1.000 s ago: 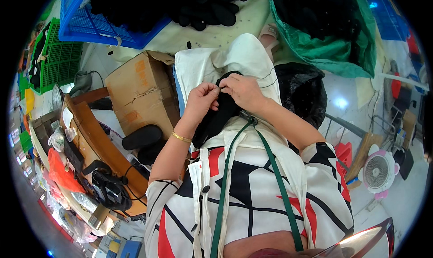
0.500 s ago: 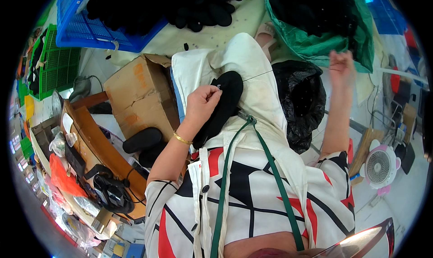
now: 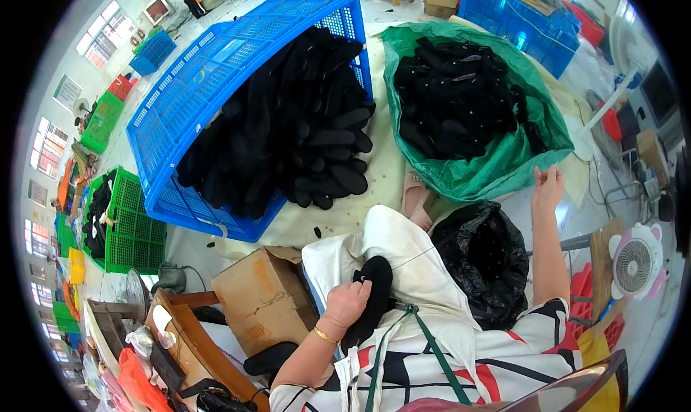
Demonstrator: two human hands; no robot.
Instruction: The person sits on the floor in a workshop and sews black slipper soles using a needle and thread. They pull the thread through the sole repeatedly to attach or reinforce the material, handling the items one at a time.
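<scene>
My left hand (image 3: pixel 347 304), with a gold bracelet at the wrist, closes on a black cloth shoe (image 3: pixel 376 289) resting on the white apron (image 3: pixel 410 243) over my lap. A small pale spot shows on the shoe beside my fingertips. A thin dark thread (image 3: pixel 416 261) seems to run from the shoe across the apron. My right hand (image 3: pixel 549 185) is raised out to the right, near the rim of a green sack (image 3: pixel 461 181). Its fingertips are pinched together; what they hold, if anything, is too small to make out.
A tipped blue crate (image 3: pixel 194 88) spills black shoes (image 3: pixel 288 131) ahead. More black pieces (image 3: pixel 461 95) fill the green sack. A black plastic bag (image 3: pixel 482 261) stands by my right knee, a cardboard box (image 3: pixel 263 297) by my left. A wooden table (image 3: pixel 194 340) and fan (image 3: pixel 637 268) flank me.
The view has tilted up, showing more of the crate, the sack and the room. My left hand keeps hold of the shoe. The right hand, blurred before, now shows sharply out at the right.
</scene>
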